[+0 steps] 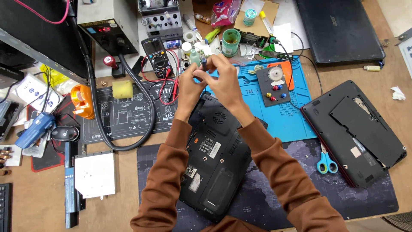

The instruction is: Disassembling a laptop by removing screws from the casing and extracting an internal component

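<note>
Both hands are raised together above the upturned black laptop (216, 154) on the table (120, 189). The left hand (189, 88) and right hand (223, 79) close their fingers around a small dark screwdriver (204, 63), held upright between them just above the blue mat (279, 114). A multimeter (157, 56) lies near the left hand; scissors (327, 162) lie well apart to the right.
</note>
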